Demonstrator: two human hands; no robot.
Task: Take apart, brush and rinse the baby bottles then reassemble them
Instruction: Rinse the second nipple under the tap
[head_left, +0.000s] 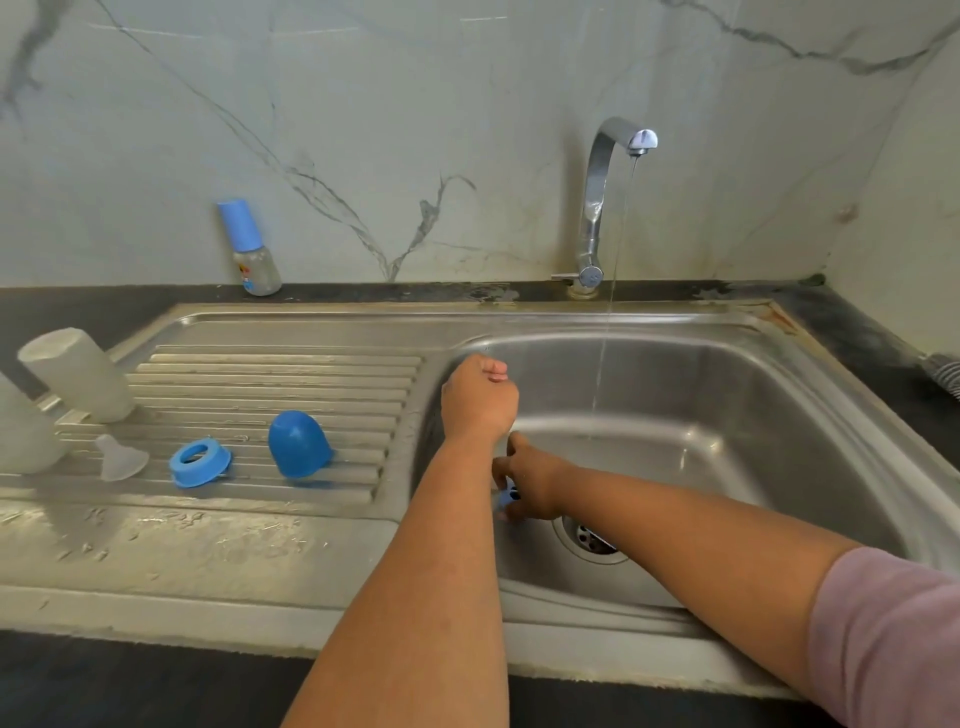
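Left hand (480, 397) fisted empty, right hand (535, 486) pinching small blue part (506, 498) in sink (779, 415); move it under stream (605, 338), grip firmly.

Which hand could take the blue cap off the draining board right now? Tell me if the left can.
Probably yes: the left hand hangs empty above the basin edge, and nothing stands between it and the blue cap.

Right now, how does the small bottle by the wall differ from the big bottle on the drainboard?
The small bottle stands upright on the dark counter against the wall; the big bottle rests mouth-down and tilted at the drainboard's left end. The small bottle still wears its blue cap, while the big bottle has none. The small bottle is clear with a printed picture; the big bottle looks frosted and plain. Neither is in the hands.
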